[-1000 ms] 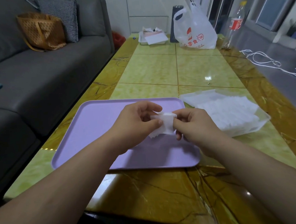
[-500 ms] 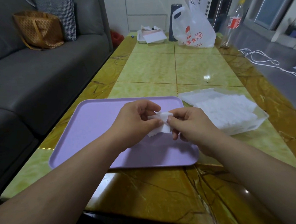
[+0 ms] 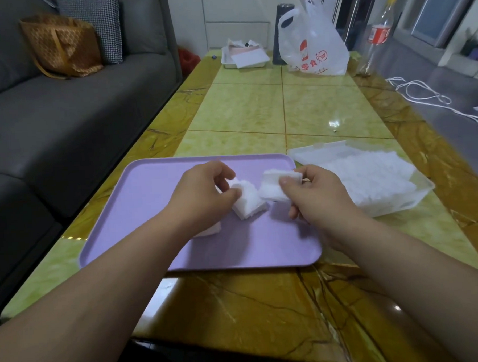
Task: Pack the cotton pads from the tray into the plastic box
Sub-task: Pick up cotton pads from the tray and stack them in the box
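**Desk:** What are the hands doing here?

**Photographer:** The left hand (image 3: 202,193) pinches a small stack of cotton pads (image 3: 248,204) between thumb and forefinger, with one corner hanging down. The right hand (image 3: 319,196) pinches a second stack (image 3: 274,186) the same way. The two bundles are just apart and held above the lilac tray (image 3: 150,202), likely so that each can be squared up before it is packed.

**Desk:** And where do they go?

**Photographer:** Into the clear plastic box (image 3: 416,196). It stands just beside the tray's right edge on the green-and-amber surface (image 3: 250,111), near the right hand, which would make for a short carry. The box holds a deep layer of packed pads (image 3: 370,174), so the job looks close to finished.

**Desk:** Is anything lying on the tray itself?

**Photographer:** A white piece (image 3: 210,228) shows under the left wrist. It is probably one more pad, though the arm hides most of it.
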Action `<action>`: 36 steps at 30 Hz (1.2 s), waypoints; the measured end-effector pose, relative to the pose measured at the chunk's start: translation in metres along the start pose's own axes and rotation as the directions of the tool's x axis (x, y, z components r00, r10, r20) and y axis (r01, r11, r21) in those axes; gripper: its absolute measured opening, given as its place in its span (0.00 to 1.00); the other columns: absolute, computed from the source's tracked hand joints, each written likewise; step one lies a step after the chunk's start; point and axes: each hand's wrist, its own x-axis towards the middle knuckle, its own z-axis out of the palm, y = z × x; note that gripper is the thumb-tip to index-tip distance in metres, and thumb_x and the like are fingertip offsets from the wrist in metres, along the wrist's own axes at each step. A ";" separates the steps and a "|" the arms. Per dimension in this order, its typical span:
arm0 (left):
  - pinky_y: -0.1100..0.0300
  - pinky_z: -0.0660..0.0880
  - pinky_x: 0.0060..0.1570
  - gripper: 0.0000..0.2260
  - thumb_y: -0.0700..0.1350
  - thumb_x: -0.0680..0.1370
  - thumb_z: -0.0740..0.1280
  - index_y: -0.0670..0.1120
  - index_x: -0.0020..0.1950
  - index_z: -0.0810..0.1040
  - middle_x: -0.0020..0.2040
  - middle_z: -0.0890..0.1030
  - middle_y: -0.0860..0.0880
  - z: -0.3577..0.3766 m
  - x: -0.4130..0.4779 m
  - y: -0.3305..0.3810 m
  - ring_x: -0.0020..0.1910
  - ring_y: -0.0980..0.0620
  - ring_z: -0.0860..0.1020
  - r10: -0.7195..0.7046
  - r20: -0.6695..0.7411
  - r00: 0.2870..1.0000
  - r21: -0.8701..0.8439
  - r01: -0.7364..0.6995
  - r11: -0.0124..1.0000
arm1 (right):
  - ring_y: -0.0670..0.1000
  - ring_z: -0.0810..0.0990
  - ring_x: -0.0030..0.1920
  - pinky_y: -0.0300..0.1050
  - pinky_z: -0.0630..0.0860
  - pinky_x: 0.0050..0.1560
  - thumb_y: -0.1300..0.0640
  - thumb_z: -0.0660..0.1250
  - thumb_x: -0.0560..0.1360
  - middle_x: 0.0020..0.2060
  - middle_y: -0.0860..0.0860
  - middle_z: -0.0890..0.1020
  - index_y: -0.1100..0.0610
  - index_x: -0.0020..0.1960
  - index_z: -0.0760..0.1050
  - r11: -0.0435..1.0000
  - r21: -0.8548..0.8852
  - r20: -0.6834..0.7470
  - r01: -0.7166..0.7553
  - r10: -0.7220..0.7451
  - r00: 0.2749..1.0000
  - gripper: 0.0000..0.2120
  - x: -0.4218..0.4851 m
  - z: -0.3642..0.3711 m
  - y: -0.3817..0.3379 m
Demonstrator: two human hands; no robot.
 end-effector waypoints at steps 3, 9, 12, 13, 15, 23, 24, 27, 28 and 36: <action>0.59 0.70 0.42 0.14 0.55 0.75 0.74 0.51 0.55 0.80 0.49 0.80 0.54 0.004 -0.001 -0.003 0.44 0.53 0.77 -0.038 0.074 0.997 0.134 0.028 0.991 | 0.44 0.76 0.22 0.43 0.70 0.26 0.55 0.65 0.82 0.31 0.54 0.81 0.52 0.57 0.75 0.999 -0.041 -0.010 0.001 -0.001 1.000 0.05 -0.002 0.001 0.000; 0.57 0.70 0.42 0.18 0.57 0.72 0.75 0.52 0.56 0.76 0.54 0.76 0.51 0.012 0.003 0.004 0.47 0.50 0.76 -0.074 0.141 0.987 0.207 0.044 0.977 | 0.50 0.80 0.25 0.47 0.75 0.28 0.55 0.62 0.83 0.34 0.59 0.85 0.51 0.58 0.72 0.997 -0.076 0.023 -0.007 0.008 1.000 0.04 -0.003 0.001 0.004; 0.53 0.76 0.52 0.25 0.60 0.72 0.73 0.53 0.66 0.75 0.59 0.73 0.49 0.013 0.003 0.004 0.52 0.47 0.78 -0.119 0.200 0.973 0.221 0.073 0.973 | 0.52 0.80 0.26 0.48 0.75 0.29 0.55 0.62 0.82 0.33 0.58 0.85 0.50 0.58 0.72 0.997 -0.072 0.012 -0.039 0.040 0.999 0.05 -0.002 0.002 0.005; 0.51 0.77 0.56 0.26 0.60 0.72 0.72 0.53 0.68 0.75 0.60 0.71 0.49 0.014 0.003 0.005 0.54 0.46 0.78 -0.124 0.215 0.969 0.228 0.074 0.971 | 0.53 0.80 0.27 0.48 0.74 0.29 0.55 0.61 0.82 0.32 0.57 0.85 0.50 0.58 0.72 0.996 -0.068 0.003 -0.050 0.050 0.999 0.05 -0.001 0.002 0.005; 0.51 0.77 0.57 0.22 0.58 0.73 0.72 0.53 0.65 0.75 0.60 0.70 0.49 0.014 0.002 0.009 0.55 0.47 0.77 -0.121 0.222 0.968 0.208 0.075 0.975 | 0.52 0.80 0.27 0.47 0.73 0.29 0.56 0.61 0.82 0.31 0.56 0.85 0.49 0.56 0.72 0.996 -0.062 -0.009 -0.059 0.059 0.998 0.05 -0.001 0.003 0.006; 0.66 0.77 0.30 0.20 0.43 0.73 0.74 0.55 0.62 0.72 0.49 0.78 0.54 0.003 -0.005 0.016 0.42 0.54 0.80 -0.122 0.227 0.966 -0.144 0.157 0.977 | 0.51 0.79 0.27 0.49 0.76 0.32 0.55 0.61 0.81 0.31 0.56 0.85 0.47 0.53 0.71 0.995 -0.081 -0.007 -0.061 0.060 0.998 0.04 -0.002 0.004 0.007; 0.68 0.74 0.28 0.19 0.42 0.74 0.73 0.55 0.62 0.74 0.50 0.79 0.54 0.001 -0.006 0.016 0.42 0.55 0.79 -0.124 0.242 0.962 -0.167 0.167 0.972 | 0.51 0.79 0.27 0.49 0.76 0.32 0.55 0.61 0.81 0.31 0.55 0.85 0.46 0.53 0.71 0.994 -0.085 -0.010 -0.063 0.062 0.998 0.04 -0.002 0.004 0.008; 0.65 0.74 0.34 0.08 0.42 0.73 0.72 0.51 0.51 0.82 0.46 0.83 0.52 -0.005 -0.006 0.015 0.40 0.55 0.79 -0.131 0.244 0.961 -0.201 0.182 0.963 | 0.50 0.79 0.26 0.48 0.76 0.31 0.54 0.61 0.82 0.31 0.55 0.85 0.46 0.54 0.71 0.993 -0.100 -0.009 -0.061 0.060 0.998 0.03 -0.001 0.004 0.009; 0.64 0.74 0.36 0.07 0.41 0.72 0.73 0.50 0.49 0.83 0.45 0.84 0.51 -0.007 -0.007 0.014 0.40 0.55 0.79 -0.127 0.254 0.959 -0.233 0.188 0.954 | 0.49 0.79 0.26 0.48 0.76 0.31 0.54 0.61 0.82 0.31 0.55 0.85 0.47 0.54 0.71 0.993 -0.102 -0.005 -0.056 0.056 0.998 0.03 -0.002 0.004 0.008; 0.62 0.77 0.44 0.12 0.32 0.74 0.75 0.44 0.54 0.84 0.48 0.88 0.46 -0.006 -0.012 0.007 0.44 0.54 0.83 0.048 0.417 0.908 -0.494 0.181 0.850 | 0.49 0.81 0.32 0.40 0.70 0.24 0.59 0.72 0.78 0.39 0.59 0.87 0.52 0.53 0.87 0.999 0.046 0.166 -0.012 0.004 0.986 0.06 -0.009 0.002 -0.003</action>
